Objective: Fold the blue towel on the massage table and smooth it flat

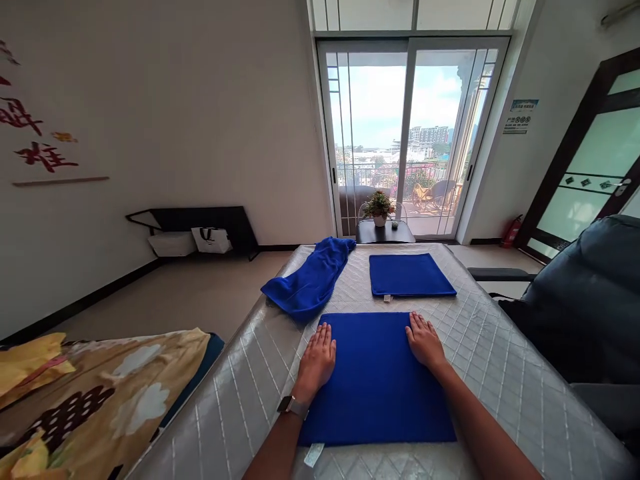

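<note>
Currently: one folded blue towel (377, 393), long axis lying crosswise on the quilted mattress (500, 387), white label (314, 455) at the near edge; left hand (315, 363) and right hand (425, 341) lie flat on its far half, fingers extended, grasping nothing.

Signage log: nothing I can read with confidence.
I note a wall notice (520, 117) with a blue header, its Chinese lines too small to read; red Chinese calligraphy (37, 130) cut off at frame edge; a white label (313, 455) on the near blue towel (377, 400), too blurred.
</note>
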`<state>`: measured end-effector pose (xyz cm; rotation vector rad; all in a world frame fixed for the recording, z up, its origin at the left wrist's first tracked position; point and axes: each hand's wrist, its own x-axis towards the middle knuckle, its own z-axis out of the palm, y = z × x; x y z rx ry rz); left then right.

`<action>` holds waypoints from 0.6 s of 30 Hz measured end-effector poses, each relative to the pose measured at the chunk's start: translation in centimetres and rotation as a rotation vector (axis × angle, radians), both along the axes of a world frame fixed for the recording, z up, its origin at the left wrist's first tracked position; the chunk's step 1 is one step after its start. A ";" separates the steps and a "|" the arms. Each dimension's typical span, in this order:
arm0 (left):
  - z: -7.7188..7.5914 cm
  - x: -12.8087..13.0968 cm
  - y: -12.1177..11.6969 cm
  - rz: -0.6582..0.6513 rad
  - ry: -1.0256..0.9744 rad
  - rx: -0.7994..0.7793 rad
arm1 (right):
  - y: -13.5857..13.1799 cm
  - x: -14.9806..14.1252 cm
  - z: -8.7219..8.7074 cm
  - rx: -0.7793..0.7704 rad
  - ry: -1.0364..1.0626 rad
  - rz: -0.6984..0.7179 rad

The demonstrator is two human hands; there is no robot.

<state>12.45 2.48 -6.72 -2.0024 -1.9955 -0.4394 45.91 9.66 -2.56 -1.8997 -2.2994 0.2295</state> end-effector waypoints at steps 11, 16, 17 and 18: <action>0.9 -0.1 0.2 0.040 0.042 -0.106 | 0.0 -0.2 0.3 0.004 0.052 -0.015; 1.7 0.9 0.5 0.110 0.078 -0.129 | -0.1 -0.3 0.4 0.014 0.066 -0.008; 2.1 1.7 0.7 0.094 0.081 -0.126 | -0.1 -0.3 0.4 0.017 0.068 -0.008; 2.5 2.8 0.9 0.060 0.082 -0.125 | -0.1 -0.4 0.4 0.021 0.069 -0.009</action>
